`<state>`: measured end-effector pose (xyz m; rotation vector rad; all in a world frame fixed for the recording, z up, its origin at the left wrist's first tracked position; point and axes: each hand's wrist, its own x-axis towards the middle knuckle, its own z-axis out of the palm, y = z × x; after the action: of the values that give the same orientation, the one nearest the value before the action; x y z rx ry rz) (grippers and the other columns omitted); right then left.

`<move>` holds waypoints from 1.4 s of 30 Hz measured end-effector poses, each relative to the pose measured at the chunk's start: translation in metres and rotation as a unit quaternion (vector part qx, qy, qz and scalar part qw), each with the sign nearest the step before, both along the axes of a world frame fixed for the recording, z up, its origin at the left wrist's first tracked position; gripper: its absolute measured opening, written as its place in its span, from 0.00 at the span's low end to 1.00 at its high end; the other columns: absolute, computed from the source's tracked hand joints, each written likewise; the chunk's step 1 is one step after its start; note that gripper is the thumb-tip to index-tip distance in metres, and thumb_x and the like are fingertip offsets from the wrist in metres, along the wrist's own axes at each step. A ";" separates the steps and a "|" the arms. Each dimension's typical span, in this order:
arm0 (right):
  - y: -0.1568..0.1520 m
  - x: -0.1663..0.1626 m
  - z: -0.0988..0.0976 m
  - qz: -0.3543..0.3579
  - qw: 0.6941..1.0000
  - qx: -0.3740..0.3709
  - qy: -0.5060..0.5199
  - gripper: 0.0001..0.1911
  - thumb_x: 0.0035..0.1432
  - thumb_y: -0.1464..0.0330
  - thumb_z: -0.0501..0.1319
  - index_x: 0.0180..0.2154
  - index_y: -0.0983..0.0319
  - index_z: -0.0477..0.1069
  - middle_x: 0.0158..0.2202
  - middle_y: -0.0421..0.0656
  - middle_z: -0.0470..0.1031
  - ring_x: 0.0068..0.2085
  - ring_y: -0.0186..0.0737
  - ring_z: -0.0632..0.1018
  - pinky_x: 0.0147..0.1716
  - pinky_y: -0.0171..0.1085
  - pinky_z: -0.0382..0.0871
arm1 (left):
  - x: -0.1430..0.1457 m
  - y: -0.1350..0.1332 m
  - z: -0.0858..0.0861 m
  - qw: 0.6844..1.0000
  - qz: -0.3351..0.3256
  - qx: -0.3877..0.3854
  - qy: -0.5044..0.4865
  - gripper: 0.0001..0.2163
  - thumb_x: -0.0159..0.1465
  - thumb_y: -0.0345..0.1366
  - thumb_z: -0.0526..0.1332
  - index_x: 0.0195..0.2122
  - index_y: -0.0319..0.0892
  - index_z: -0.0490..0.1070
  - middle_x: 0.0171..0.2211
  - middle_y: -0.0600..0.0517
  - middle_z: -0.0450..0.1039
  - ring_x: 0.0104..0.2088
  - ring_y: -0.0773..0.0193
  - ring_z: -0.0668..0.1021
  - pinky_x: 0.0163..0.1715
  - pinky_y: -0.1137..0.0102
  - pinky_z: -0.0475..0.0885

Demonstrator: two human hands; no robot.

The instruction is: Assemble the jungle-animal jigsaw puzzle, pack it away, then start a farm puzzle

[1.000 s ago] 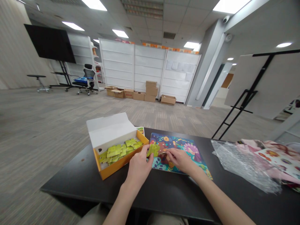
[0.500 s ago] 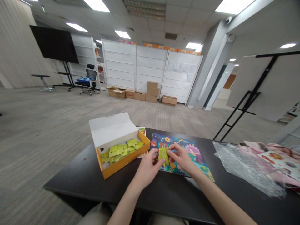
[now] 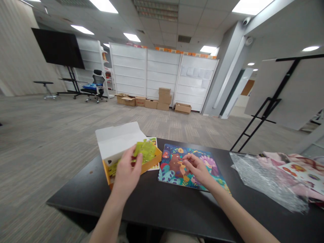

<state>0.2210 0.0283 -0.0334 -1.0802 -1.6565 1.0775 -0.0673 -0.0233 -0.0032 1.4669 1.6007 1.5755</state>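
My left hand (image 3: pixel 128 172) is closed on several yellow-green puzzle pieces (image 3: pixel 145 148), held over the orange box (image 3: pixel 149 166). The box stands with its white lid raised, and more green pieces (image 3: pixel 113 168) lie in it, partly hidden by my hand. My right hand (image 3: pixel 196 168) hovers over or rests on a colourful picture puzzle (image 3: pixel 169 173); which of the two, I cannot tell. Its fingers are loosely bent, with a gap between thumb and forefinger and nothing visible in them. The puzzle shows a brown bear and a purple figure on dark blue.
A printed sheet (image 3: pixel 154 167) lies partly under the box on the black table (image 3: pixel 149 199). To the right are crumpled clear plastic wrap (image 3: pixel 263 182) and pink cloth (image 3: pixel 314 192). Cardboard boxes (image 3: pixel 164 99) stand against white shelving across the floor.
My left hand has moved left from above the puzzle to the box, carrying the green pieces. The right hand has let go of them and stays near the puzzle.
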 end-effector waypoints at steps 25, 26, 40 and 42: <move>0.020 0.021 -0.010 -0.033 0.971 0.136 -0.195 0.15 0.66 0.55 0.56 0.34 0.59 0.72 0.27 0.40 0.76 0.29 0.40 0.76 0.30 0.37 0.69 | -0.104 -0.005 -0.022 0.961 0.204 -0.036 0.180 0.33 0.59 0.54 0.60 0.60 0.36 0.65 0.61 0.34 0.67 0.61 0.40 0.71 0.58 0.51 0.71; 0.020 0.021 -0.010 -0.035 0.968 0.140 -0.206 0.15 0.65 0.56 0.56 0.34 0.59 0.72 0.27 0.40 0.76 0.29 0.40 0.77 0.30 0.37 0.68 | -0.107 -0.002 -0.026 0.969 0.203 -0.063 0.128 0.36 0.59 0.53 0.61 0.63 0.34 0.61 0.62 0.33 0.67 0.60 0.41 0.72 0.56 0.52 0.72; 0.032 0.044 -0.013 -0.098 0.912 0.192 -0.349 0.14 0.66 0.60 0.53 0.35 0.60 0.73 0.29 0.44 0.79 0.31 0.44 0.79 0.31 0.38 0.65 | -0.124 0.020 -0.043 0.979 0.145 -0.141 -0.001 0.17 0.53 0.48 0.63 0.35 0.38 0.74 0.36 0.41 0.82 0.38 0.49 0.82 0.34 0.64 0.76; 0.034 0.046 -0.015 -0.102 0.904 0.190 -0.369 0.14 0.66 0.61 0.53 0.35 0.60 0.73 0.30 0.45 0.79 0.31 0.44 0.79 0.31 0.37 0.65 | -0.124 0.021 -0.045 0.978 0.160 -0.134 -0.003 0.17 0.53 0.49 0.61 0.34 0.39 0.73 0.35 0.41 0.81 0.37 0.50 0.82 0.32 0.64 0.75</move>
<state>0.2674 0.0626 -0.0479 -1.4456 -2.1471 0.1644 -0.1909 -0.0026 -0.0481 1.1028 2.0341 1.4488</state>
